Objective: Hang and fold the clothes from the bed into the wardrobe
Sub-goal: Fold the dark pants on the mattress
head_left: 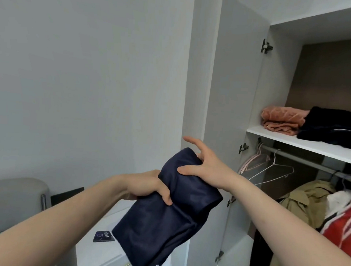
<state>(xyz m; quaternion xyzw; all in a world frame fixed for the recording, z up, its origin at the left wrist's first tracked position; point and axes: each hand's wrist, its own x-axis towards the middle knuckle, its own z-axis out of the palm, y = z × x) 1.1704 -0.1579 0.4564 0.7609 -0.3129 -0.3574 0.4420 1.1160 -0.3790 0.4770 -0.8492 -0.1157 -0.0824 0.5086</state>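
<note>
Left hand (pixel 146 187) gripping, right hand (pixel 205 162) pinching folded navy garment (pixel 169 212), long axis sloping down-left

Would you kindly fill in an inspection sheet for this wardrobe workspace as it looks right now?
Surface: white wardrobe shelf carries folded clothes; its front edge is bare.
Job's things: folded navy garment held in the air before the open wardrobe door; folded pink garment and black garment lie side by side on the shelf; khaki coat and red-and-white garment hang below the rail.
Clutter: dark phone-like item on the white bedside unit.
Grippers: left hand grips the navy garment; right hand pinches its top, index finger extended.
Cables: nothing seen.
Surroundings: empty hangers on the rail; grey wall.
</note>
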